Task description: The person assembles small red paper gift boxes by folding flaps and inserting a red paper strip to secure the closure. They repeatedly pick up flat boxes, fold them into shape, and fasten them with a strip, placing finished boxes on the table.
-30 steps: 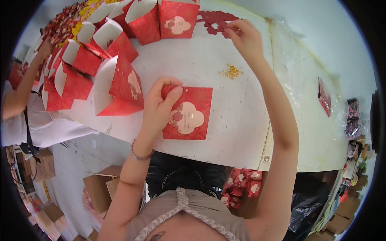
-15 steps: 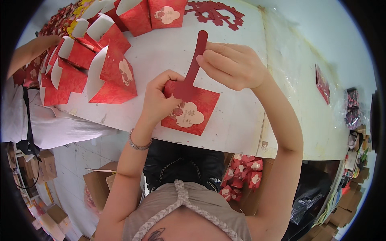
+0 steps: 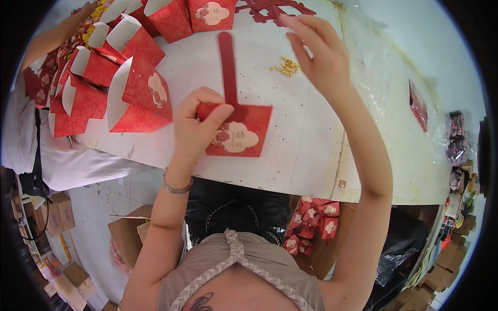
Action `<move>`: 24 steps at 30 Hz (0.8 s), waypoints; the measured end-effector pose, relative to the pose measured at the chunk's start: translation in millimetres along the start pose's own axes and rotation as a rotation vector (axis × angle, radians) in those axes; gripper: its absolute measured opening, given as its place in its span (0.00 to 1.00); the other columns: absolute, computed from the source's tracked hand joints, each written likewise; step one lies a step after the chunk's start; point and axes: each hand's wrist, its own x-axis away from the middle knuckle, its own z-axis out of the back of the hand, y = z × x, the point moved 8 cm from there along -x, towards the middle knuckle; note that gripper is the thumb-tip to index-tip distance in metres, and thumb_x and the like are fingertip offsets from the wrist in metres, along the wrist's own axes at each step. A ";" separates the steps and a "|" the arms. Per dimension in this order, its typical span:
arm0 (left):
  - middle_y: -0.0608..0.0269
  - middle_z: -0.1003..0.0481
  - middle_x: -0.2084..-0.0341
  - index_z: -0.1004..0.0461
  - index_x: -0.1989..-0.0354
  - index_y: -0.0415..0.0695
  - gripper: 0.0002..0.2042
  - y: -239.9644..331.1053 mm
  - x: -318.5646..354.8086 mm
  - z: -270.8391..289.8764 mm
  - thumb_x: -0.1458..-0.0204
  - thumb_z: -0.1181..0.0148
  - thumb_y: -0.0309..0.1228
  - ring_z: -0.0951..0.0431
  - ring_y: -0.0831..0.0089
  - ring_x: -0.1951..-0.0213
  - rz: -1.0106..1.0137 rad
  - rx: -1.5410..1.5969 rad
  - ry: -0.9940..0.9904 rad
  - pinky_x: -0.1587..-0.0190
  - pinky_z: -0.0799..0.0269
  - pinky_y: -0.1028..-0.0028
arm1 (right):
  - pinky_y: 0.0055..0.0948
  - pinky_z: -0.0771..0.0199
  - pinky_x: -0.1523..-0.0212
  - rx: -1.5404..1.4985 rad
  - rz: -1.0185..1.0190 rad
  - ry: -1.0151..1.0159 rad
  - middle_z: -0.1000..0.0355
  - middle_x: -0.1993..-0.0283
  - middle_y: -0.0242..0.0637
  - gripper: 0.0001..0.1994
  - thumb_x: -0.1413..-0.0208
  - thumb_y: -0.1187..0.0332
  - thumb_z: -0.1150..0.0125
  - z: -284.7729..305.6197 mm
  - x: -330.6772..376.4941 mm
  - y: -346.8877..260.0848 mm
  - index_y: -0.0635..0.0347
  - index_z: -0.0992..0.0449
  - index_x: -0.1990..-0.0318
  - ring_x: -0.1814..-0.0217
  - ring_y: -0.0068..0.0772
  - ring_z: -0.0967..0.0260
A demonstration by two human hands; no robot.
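My left hand point(image 3: 196, 122) grips a red gift box point(image 3: 263, 130) with a cream flower-shaped label, which rests near the table's front edge. Its thumb presses a dark red paper strap point(image 3: 228, 67) against the box's upper side, and the strap's rounded end sticks up, slightly blurred. Raised over the far side of the table, my right hand point(image 3: 326, 58) holds nothing, its fingers stretched and apart. Below those fingers lies a small heap of gold fasteners point(image 3: 285, 66). A pile of dark red straps point(image 3: 267, 9) is just beyond the fingertips.
Red boxes with white insides point(image 3: 137, 93) crowd the table's left, several of them standing up. A co-worker's arm point(image 3: 52, 39) reaches in behind them. A carton point(image 3: 332, 243) of small red boxes stands below the table edge. Clear plastic sheeting point(image 3: 394, 67) covers the right side.
My right hand has let go of the strap and moved up and right, uncovering the gold fasteners. The strap now tilts slightly left, and my left hand and the box have shifted a little away and left.
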 end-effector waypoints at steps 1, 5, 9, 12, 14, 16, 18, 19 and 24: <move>0.67 0.28 0.73 0.29 0.71 0.39 0.05 -1.2 -2.1 5.9 0.52 0.38 0.20 0.29 0.85 0.76 -0.059 -0.030 0.038 0.78 0.34 0.85 | 0.32 0.27 0.68 0.027 -0.153 -0.183 0.29 0.65 0.36 0.06 0.51 0.70 0.38 -22.3 18.6 20.7 0.55 0.22 0.65 0.64 0.36 0.29; 0.64 0.25 0.68 0.28 0.66 0.39 0.04 -2.0 -2.7 6.1 0.49 0.41 0.22 0.28 0.81 0.66 0.081 -0.005 0.160 0.63 0.33 0.82 | 0.35 0.26 0.65 0.225 -0.427 -0.640 0.30 0.68 0.36 0.03 0.53 0.69 0.37 -83.8 91.3 31.0 0.55 0.21 0.70 0.63 0.36 0.30; 0.66 0.25 0.70 0.27 0.64 0.38 0.04 -3.9 -0.3 10.4 0.48 0.42 0.22 0.28 0.81 0.66 0.064 -0.129 0.152 0.64 0.32 0.83 | 0.35 0.26 0.64 0.362 -0.475 -0.800 0.28 0.69 0.35 0.03 0.51 0.68 0.39 -100.8 110.1 37.0 0.54 0.21 0.71 0.62 0.36 0.30; 0.67 0.25 0.70 0.27 0.64 0.38 0.05 3.6 -0.6 8.1 0.49 0.42 0.21 0.28 0.82 0.67 0.018 -0.189 0.122 0.65 0.31 0.82 | 0.34 0.27 0.66 0.170 -0.558 -0.537 0.26 0.68 0.34 0.03 0.54 0.72 0.38 -64.9 86.7 21.8 0.55 0.21 0.70 0.63 0.36 0.30; 0.66 0.25 0.69 0.27 0.64 0.38 0.04 6.4 1.5 8.6 0.49 0.43 0.20 0.27 0.81 0.66 0.007 -0.185 0.118 0.64 0.31 0.82 | 0.32 0.29 0.67 -0.098 -0.631 -0.233 0.25 0.67 0.33 0.06 0.57 0.77 0.37 -23.3 66.7 -5.6 0.55 0.22 0.70 0.66 0.34 0.30; 0.66 0.25 0.69 0.27 0.65 0.38 0.04 7.8 4.5 6.8 0.49 0.44 0.19 0.27 0.81 0.66 -0.015 -0.154 0.101 0.64 0.31 0.82 | 0.29 0.31 0.66 -0.221 -0.630 -0.138 0.25 0.68 0.31 0.10 0.61 0.80 0.36 9.7 52.0 -50.7 0.55 0.22 0.69 0.67 0.32 0.32; 0.66 0.25 0.69 0.27 0.65 0.38 0.04 10.7 8.4 5.2 0.49 0.44 0.19 0.27 0.81 0.67 -0.024 -0.112 0.129 0.64 0.31 0.82 | 0.30 0.33 0.62 -0.250 -0.389 -0.125 0.26 0.66 0.31 0.13 0.66 0.79 0.34 11.9 44.6 -97.0 0.53 0.21 0.69 0.63 0.35 0.35; 0.65 0.25 0.69 0.27 0.66 0.38 0.04 11.0 9.9 3.9 0.49 0.44 0.19 0.27 0.81 0.67 -0.029 -0.088 0.139 0.64 0.31 0.82 | 0.31 0.36 0.59 -0.268 -0.437 -0.125 0.28 0.63 0.32 0.13 0.66 0.79 0.34 6.0 46.1 -104.9 0.52 0.21 0.69 0.60 0.37 0.37; 0.64 0.25 0.71 0.29 0.66 0.38 0.05 11.2 14.4 0.1 0.50 0.43 0.17 0.26 0.80 0.68 -0.032 -0.114 0.114 0.65 0.30 0.81 | 0.34 0.46 0.49 -0.218 -0.554 -0.101 0.34 0.55 0.33 0.13 0.68 0.77 0.32 -9.1 58.4 -108.3 0.50 0.19 0.70 0.49 0.41 0.43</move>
